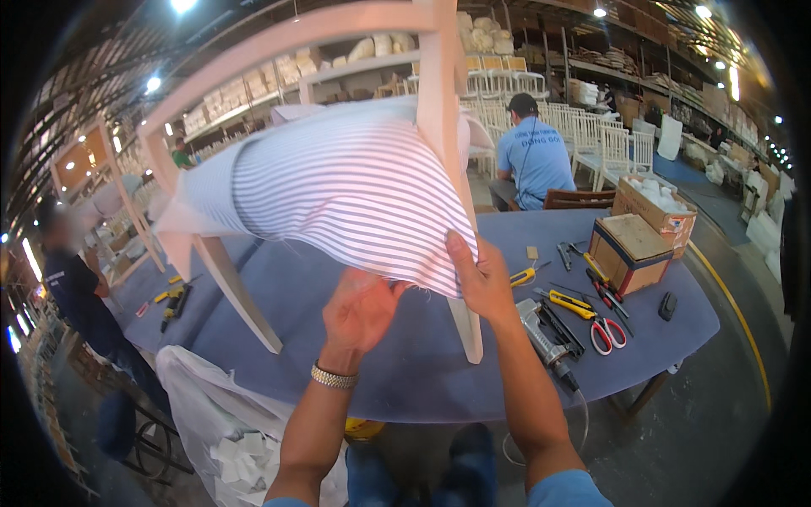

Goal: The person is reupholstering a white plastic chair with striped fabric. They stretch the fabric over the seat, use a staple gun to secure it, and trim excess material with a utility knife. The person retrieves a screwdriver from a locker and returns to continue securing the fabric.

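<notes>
A pale wooden chair frame [439,110] is tilted on the table, its seat covered in striped fabric [338,182]. The cloth hangs loose at the near side, with a frayed lower edge. My right hand [483,283] grips the fabric at its right corner, beside the chair leg [466,331], thumb lying on the stripes. At the lower edge of the cloth, my left hand [361,311] is closed with fingers curled and pinching the hem; its fingertips are partly hidden. A metal watch is on my left wrist.
On the blue-covered table [405,372] lie a staple gun [545,334], red-handled scissors [607,335], yellow cutters [571,304], screwdrivers and a cardboard box [629,253]. Left stands a drill [175,306]. A white bag [203,397] hangs at the near edge. Co-workers sit and stand beyond.
</notes>
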`<state>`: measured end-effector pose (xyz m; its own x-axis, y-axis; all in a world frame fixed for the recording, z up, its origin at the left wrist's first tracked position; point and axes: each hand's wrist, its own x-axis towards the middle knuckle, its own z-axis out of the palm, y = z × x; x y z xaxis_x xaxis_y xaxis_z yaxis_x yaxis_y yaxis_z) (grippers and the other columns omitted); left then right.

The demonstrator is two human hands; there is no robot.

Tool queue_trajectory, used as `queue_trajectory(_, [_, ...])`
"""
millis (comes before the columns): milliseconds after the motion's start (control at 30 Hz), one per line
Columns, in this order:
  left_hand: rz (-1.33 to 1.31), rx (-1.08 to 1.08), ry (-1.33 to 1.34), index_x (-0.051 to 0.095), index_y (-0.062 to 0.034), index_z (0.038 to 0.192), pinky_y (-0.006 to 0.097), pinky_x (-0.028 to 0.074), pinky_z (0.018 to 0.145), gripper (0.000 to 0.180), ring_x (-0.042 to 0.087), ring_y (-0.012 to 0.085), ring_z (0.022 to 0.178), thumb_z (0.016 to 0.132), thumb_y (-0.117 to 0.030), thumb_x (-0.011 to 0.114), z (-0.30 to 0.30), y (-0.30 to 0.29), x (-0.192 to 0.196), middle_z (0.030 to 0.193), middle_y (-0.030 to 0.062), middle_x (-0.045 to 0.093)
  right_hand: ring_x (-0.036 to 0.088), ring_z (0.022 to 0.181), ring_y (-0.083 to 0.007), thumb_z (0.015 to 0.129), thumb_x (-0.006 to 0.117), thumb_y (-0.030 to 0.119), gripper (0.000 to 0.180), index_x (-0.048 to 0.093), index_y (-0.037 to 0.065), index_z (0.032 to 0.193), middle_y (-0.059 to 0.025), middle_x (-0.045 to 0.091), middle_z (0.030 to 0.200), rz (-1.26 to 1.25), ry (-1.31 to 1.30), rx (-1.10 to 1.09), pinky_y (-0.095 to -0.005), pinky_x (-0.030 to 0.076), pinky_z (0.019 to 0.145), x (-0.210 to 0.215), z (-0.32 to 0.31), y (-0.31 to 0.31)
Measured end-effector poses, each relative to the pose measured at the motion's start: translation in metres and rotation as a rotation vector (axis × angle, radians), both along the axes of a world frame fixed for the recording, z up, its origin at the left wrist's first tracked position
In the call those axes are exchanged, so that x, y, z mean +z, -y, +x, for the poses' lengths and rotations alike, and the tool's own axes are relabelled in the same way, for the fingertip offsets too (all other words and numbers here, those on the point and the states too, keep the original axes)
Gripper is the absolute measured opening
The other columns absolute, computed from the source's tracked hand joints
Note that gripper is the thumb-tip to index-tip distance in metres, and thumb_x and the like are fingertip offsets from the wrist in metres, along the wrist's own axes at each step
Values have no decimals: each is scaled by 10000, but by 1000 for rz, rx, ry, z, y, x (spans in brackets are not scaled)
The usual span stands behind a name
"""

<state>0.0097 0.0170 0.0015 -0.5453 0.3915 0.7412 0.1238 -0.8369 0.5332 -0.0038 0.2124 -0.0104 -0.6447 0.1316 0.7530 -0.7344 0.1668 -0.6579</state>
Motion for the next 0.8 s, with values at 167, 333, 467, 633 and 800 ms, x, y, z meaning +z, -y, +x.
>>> queue_trajectory(167, [-295, 740, -121, 586, 25, 1396, 394, 458, 1127, 387, 601, 252, 1306, 1013, -17, 552, -27, -21, -5, 1416, 143, 624, 572, 796, -151, 1056, 586, 307, 368, 666, -41, 1145, -106, 653, 901, 37, 141, -87, -329, 464, 740, -6, 12, -3])
queue_trajectory(333, [-507, 1304, -731, 626, 64, 1327, 351, 518, 1028, 347, 666, 227, 1173, 990, -21, 638, -41, -24, 3, 1320, 152, 674, 597, 841, -141, 1036, 561, 222, 333, 640, -57, 1201, -89, 688, 969, -9, 230, -43, -318, 491, 800, -1, 23, -3])
queue_trajectory(467, [-581, 806, -163, 644, 53, 1286, 377, 524, 997, 381, 674, 255, 1126, 951, -101, 739, -29, -22, 16, 1286, 171, 681, 624, 987, -164, 1025, 560, 198, 342, 619, -37, 1266, -100, 694, 1087, 78, 279, -258, -332, 490, 906, 47, 41, -13])
queue_trajectory(633, [-783, 1332, -943, 685, 51, 1220, 424, 524, 1000, 304, 687, 327, 1109, 949, -80, 723, -25, -6, 31, 1234, 194, 701, 598, 1203, -303, 974, 603, 149, 380, 594, 8, 1327, -180, 620, 1295, 74, 126, -667, -409, 467, 1012, 109, 48, 21])
queue_trajectory(800, [-730, 769, -404, 679, 53, 1254, 469, 518, 1007, 321, 670, 371, 1153, 974, -104, 685, -35, 3, 35, 1244, 207, 700, 608, 1137, -336, 966, 628, 164, 382, 628, 41, 1327, -208, 620, 1241, 196, 154, -839, -414, 484, 971, 127, 26, 81])
